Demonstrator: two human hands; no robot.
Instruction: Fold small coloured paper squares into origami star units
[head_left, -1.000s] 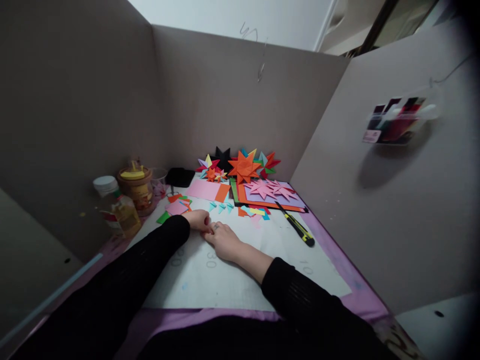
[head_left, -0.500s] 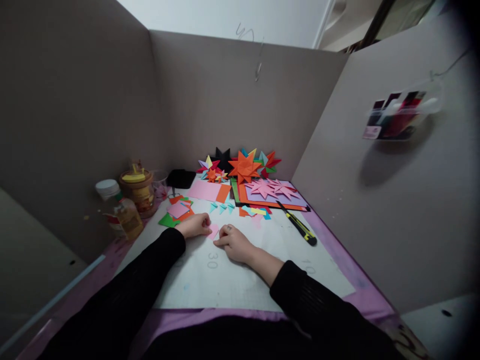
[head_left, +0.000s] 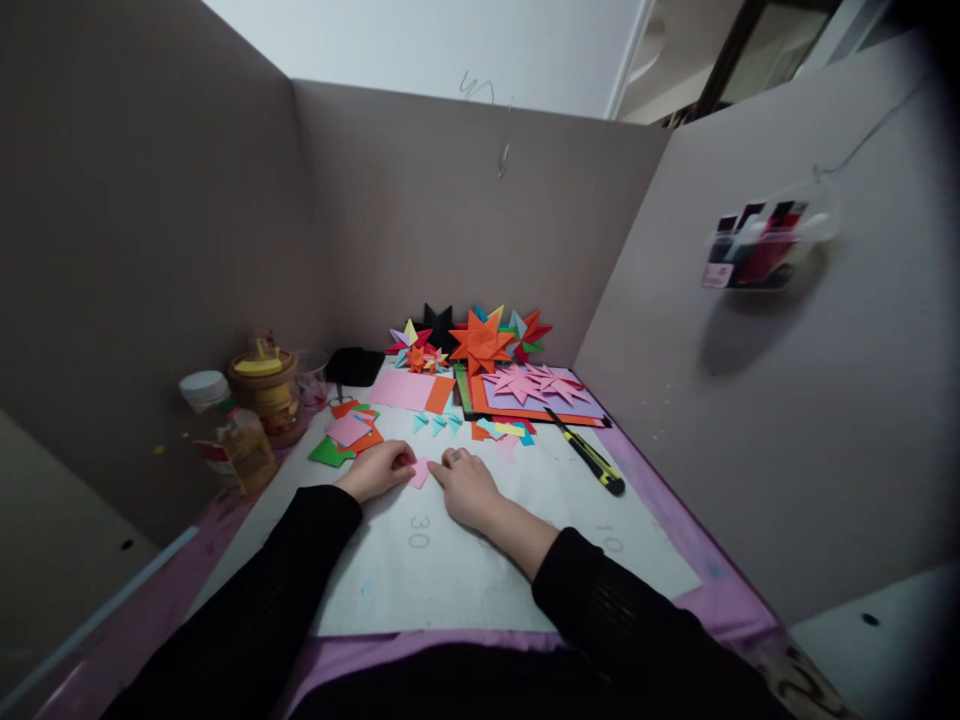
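Observation:
A small piece of pink paper [head_left: 420, 474] lies on the white mat [head_left: 465, 590], between my two hands. My left hand [head_left: 379, 470] has thumb and fingers closed on its left edge. From the other side, my right hand [head_left: 466, 488], with a ring on one finger, has its fingertips curled down at the paper's right edge. Just beyond my hands sit several small light-blue folded pieces [head_left: 438, 425]. Next to my left hand is a pile of pink, orange and green paper squares [head_left: 349, 430].
A black and yellow utility knife [head_left: 589, 455] lies right of my right hand. Colored paper scraps [head_left: 506, 430], pink folded stars [head_left: 517, 384] and an orange star [head_left: 481, 342] are farther back. At left stand a white-capped glue bottle [head_left: 244, 450] and a brown pot [head_left: 266, 395]. Grey panels [head_left: 465, 220] surround the table.
The view has shifted slightly. My right fingertips have moved up from the paper's lower right corner to its right edge. My left hand keeps its hold.

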